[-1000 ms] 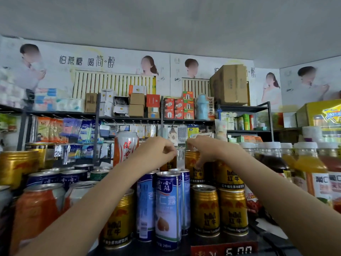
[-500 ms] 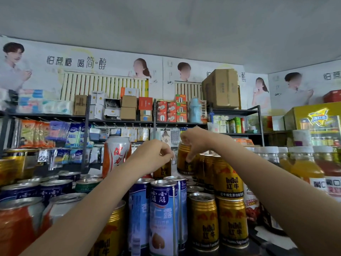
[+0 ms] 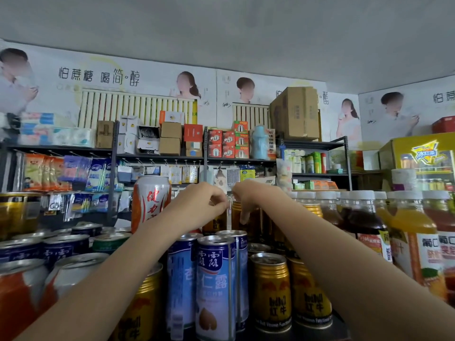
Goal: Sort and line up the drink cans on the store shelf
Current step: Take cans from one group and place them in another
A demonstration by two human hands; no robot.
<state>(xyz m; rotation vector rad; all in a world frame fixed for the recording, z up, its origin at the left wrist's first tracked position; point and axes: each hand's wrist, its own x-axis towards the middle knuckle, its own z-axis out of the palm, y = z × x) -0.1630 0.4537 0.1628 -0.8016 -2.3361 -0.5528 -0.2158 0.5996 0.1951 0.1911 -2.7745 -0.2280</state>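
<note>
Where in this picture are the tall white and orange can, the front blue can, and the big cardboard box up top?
White and orange can [image 3: 150, 203]: head view, middle of its label.
Blue can [image 3: 215, 286]: head view, front label.
Cardboard box [image 3: 295, 113]: head view, its front face.

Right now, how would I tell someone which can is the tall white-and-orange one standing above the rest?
Start at the low rows of dark blue can tops on the shelf's left side. Just right of them, beside the left hand, one white-and-orange can stands upright. It alone rises well above its neighbours, with red characters down its white side.
</note>
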